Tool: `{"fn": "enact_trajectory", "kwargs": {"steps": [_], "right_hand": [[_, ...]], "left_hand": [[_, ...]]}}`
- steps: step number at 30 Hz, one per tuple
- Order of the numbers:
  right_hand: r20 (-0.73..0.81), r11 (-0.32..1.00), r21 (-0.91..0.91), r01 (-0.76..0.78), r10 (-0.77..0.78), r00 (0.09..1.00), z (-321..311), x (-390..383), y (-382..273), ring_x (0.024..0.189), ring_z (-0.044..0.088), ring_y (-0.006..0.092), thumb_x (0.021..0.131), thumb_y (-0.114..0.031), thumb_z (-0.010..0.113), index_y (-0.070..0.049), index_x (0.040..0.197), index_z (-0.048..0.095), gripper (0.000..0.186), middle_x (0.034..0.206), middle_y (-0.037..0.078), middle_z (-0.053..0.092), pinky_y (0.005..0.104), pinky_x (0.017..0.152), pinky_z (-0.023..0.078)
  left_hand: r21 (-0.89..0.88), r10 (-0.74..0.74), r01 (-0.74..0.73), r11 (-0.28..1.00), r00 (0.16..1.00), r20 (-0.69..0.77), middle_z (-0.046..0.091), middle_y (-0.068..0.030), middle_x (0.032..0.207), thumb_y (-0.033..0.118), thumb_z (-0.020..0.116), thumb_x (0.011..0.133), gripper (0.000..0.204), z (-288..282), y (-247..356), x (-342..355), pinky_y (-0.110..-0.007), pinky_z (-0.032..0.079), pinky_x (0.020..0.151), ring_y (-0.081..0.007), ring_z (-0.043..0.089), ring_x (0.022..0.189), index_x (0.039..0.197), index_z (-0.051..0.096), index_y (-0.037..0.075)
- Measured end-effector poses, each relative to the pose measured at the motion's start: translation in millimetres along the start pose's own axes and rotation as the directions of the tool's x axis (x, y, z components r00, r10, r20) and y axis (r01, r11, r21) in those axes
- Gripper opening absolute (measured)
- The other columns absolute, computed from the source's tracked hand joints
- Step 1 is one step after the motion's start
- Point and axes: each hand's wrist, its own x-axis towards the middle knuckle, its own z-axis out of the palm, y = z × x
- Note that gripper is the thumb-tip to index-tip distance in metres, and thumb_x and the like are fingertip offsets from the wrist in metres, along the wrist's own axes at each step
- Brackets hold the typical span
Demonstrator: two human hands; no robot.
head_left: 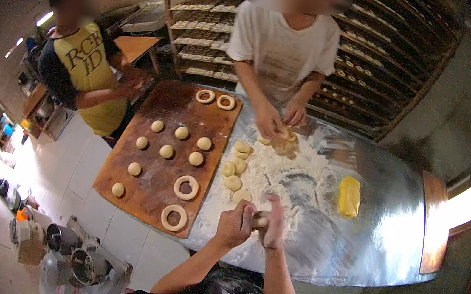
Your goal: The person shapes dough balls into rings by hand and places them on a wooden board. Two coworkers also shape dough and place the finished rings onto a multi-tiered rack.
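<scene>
My left hand (235,225) is closed round a small piece of dough (260,220) above the near edge of the metal table. On the other side of it, my right hand (275,222) is upright with the fingers stretched out, its palm side toward the dough; it is slightly blurred. Most of the dough's shape is hidden between the hands. Just beyond them, several flattened dough pieces (233,183) lie in a row on the flour (296,183). To the left, a brown board (148,189) carries several dough balls (167,151) and dough rings (186,187).
A yellow block (349,197) sits on the metal table (380,227) at right. Across the table a person in a white shirt (285,52) handles dough. Another person in a yellow shirt (92,73) stands beyond the board. Racks of trays (204,25) line the back; buckets (63,238) stand lower left.
</scene>
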Motion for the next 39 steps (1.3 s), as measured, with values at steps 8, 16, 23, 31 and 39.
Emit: {"fn": "enact_trajectory", "kwargs": {"steps": [8,16,23,31,39], "right_hand": [[0.215,0.781,-0.571,0.251,-0.154,0.965,44,38,35,0.047,0.053,0.0185,0.095,-0.061,0.037,-0.01,0.136,0.035,0.066,0.066,0.006,0.058,0.0347,0.05,0.048],[0.431,0.91,-0.352,0.22,-0.051,0.901,122,52,50,0.063,0.061,0.0195,0.093,-0.057,0.045,-0.011,0.138,0.032,0.066,0.072,0.01,0.06,0.0315,0.064,0.051],[0.338,0.822,-0.528,0.214,-0.028,0.941,195,72,78,0.104,0.056,0.0191,0.099,-0.048,0.043,-0.007,0.135,0.041,0.054,0.12,0.009,0.054,0.0351,0.091,0.047],[-0.034,0.336,-0.94,-0.063,0.092,0.995,260,100,101,0.107,0.058,0.0442,0.093,-0.04,0.057,-0.008,0.147,0.024,0.071,0.112,0.03,0.059,0.0533,0.087,0.045],[0.199,-0.192,-0.957,0.216,0.105,0.974,264,78,134,0.113,0.051,0.0415,0.081,-0.039,0.066,-0.012,0.145,0.03,0.078,0.122,0.025,0.053,0.0609,0.096,0.031]], "left_hand": [[0.109,-0.041,0.047,0.993,0.998,-0.056,0.065,-0.0181,0.072,0.024,0.039,0.1,0.029,-54,-33,5,-0.044,0.05,0.055,-0.0379,0.065,0.061,0.1,0.061,0.006],[0.098,-0.057,0.06,0.993,0.998,-0.033,0.062,-0.024,0.07,0.031,0.044,0.099,0.028,-129,-75,1,-0.051,0.048,0.055,-0.0424,0.062,0.062,0.11,0.052,0.007],[0.076,-0.205,0.211,0.975,0.976,-0.079,0.064,-0.0246,0.073,0.03,0.038,0.101,0.028,-197,-101,-4,-0.056,0.048,0.06,-0.049,0.061,0.066,0.107,0.051,0.006],[0.462,-0.401,0.485,0.742,0.874,-0.274,0.053,-0.0273,0.119,0.036,0.05,0.096,0.045,-253,-147,19,-0.054,0.043,0.082,-0.044,0.055,0.105,0.13,0.043,0.007],[0.736,-0.438,0.309,0.603,0.899,-0.018,0.047,-0.0228,0.122,0.033,0.068,0.083,0.072,-283,-164,-34,-0.051,0.035,0.09,-0.037,0.046,0.113,0.143,0.035,0.011]]}}
